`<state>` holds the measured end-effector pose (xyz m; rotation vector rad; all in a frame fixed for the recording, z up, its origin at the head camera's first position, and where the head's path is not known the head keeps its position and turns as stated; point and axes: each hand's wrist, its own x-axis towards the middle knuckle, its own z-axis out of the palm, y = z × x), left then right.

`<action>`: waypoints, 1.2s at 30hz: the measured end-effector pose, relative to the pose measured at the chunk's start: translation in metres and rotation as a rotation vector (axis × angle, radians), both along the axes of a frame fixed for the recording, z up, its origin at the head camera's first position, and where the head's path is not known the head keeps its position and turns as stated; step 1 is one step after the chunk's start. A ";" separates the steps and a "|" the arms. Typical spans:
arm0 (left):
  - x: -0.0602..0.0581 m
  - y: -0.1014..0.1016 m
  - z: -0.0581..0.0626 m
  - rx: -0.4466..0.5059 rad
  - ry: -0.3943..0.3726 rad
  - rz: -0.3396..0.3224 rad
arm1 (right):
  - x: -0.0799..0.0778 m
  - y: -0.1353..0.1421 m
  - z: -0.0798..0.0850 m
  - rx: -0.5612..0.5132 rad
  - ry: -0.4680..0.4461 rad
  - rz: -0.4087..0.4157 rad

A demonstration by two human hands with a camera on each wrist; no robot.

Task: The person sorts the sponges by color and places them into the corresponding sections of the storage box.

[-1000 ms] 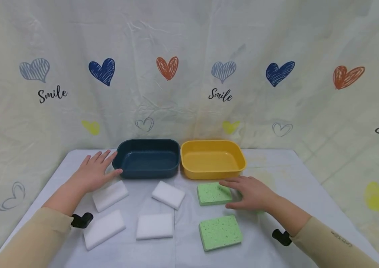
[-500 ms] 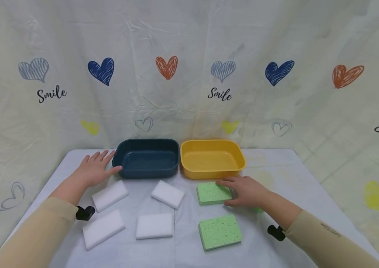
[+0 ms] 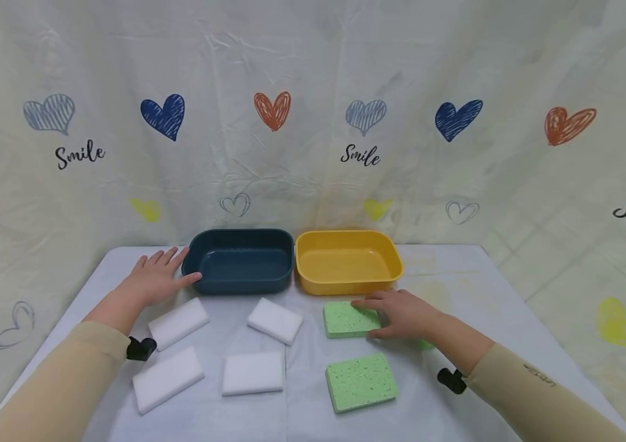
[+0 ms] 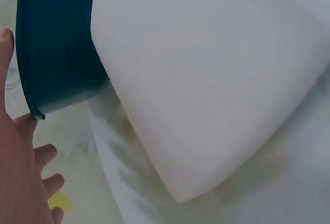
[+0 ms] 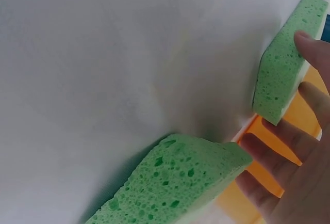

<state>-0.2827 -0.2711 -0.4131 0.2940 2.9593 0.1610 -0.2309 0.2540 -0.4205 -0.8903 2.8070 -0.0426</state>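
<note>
green sponge (image 3: 346,321) lying at loosely spread fingers of right hand (image 3: 403,314), contact unclear, yellow container (image 3: 349,287) sitting beyond them, navy container (image 3: 241,286) sitting beside fanned-out fingers of left hand (image 3: 155,279), white block (image 3: 179,323) lying nearside of those, all resting on table (image 3: 252,420)

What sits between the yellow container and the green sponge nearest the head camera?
Another green sponge, with the right hand at its right end. The head view shows this.
</note>
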 end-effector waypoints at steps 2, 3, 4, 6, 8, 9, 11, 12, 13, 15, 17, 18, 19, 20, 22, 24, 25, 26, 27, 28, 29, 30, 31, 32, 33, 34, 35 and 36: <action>-0.002 0.000 -0.002 0.002 0.003 -0.002 | 0.000 0.000 0.000 -0.002 -0.014 -0.003; -0.002 0.000 -0.002 0.002 0.005 -0.003 | 0.000 0.001 0.001 -0.003 -0.022 -0.007; -0.003 0.000 -0.003 0.003 0.006 -0.004 | 0.000 0.001 0.001 -0.005 -0.030 -0.014; -0.004 0.000 -0.004 0.005 0.005 -0.001 | 0.000 0.001 0.002 -0.015 -0.036 -0.016; -0.005 0.000 -0.006 0.008 0.007 0.002 | -0.001 0.002 0.003 -0.029 -0.037 -0.007; -0.005 -0.001 -0.006 0.008 0.008 0.003 | 0.000 0.002 0.004 -0.036 -0.034 -0.001; -0.006 0.000 -0.007 0.010 0.008 0.006 | 0.000 0.002 0.004 -0.045 -0.021 0.015; -0.006 0.000 -0.008 0.008 0.010 0.005 | 0.000 0.003 0.005 -0.050 -0.013 0.025; -0.007 0.000 -0.008 0.009 0.011 0.006 | 0.001 0.003 0.005 -0.054 -0.004 0.034; -0.007 0.001 -0.008 0.012 0.010 0.007 | 0.002 0.003 0.005 -0.063 0.014 0.043; -0.006 0.001 -0.007 0.021 0.009 0.009 | 0.002 0.003 0.005 -0.067 0.032 0.046; -0.006 0.002 -0.007 0.024 0.010 0.009 | 0.003 0.004 0.006 -0.073 0.041 0.051; -0.006 0.002 -0.006 0.028 0.011 0.009 | 0.003 0.005 0.006 -0.078 0.048 0.052; -0.005 0.002 -0.006 0.030 0.011 0.009 | 0.004 0.006 0.006 -0.086 0.054 0.055; -0.005 0.003 -0.005 0.032 0.013 0.010 | 0.004 0.008 0.006 -0.097 0.068 0.062; -0.005 0.004 -0.005 0.032 0.012 0.011 | 0.005 0.010 0.007 -0.116 0.074 0.072; -0.005 0.004 -0.005 0.032 0.011 0.011 | 0.006 0.011 0.008 -0.124 0.075 0.072; -0.005 0.004 -0.005 0.034 0.009 0.012 | 0.006 0.012 0.008 -0.133 0.076 0.073; -0.005 0.005 -0.004 0.036 0.008 0.014 | 0.007 0.013 0.009 -0.139 0.077 0.074; -0.005 0.005 -0.004 0.038 0.008 0.015 | 0.008 0.013 0.010 -0.151 0.073 0.073; -0.005 0.005 -0.005 0.039 0.011 0.016 | 0.009 0.014 0.012 -0.159 0.069 0.073; -0.005 0.006 -0.004 0.040 0.012 0.018 | 0.010 0.014 0.013 -0.167 0.063 0.070; -0.006 0.006 -0.005 0.040 0.012 0.019 | 0.010 0.014 0.015 -0.175 0.059 0.068; -0.006 0.007 -0.005 0.039 0.014 0.018 | 0.011 0.014 0.016 -0.182 0.051 0.065; -0.006 0.007 -0.005 0.038 0.016 0.017 | 0.011 0.014 0.018 -0.189 0.044 0.059; -0.007 0.007 -0.005 0.038 0.014 0.017 | 0.012 0.014 0.020 -0.200 0.033 0.051; -0.007 0.007 -0.006 0.041 0.012 0.017 | 0.012 0.013 0.022 -0.205 0.026 0.043; -0.008 0.008 -0.006 0.045 0.008 0.016 | 0.012 0.012 0.024 -0.214 0.016 0.033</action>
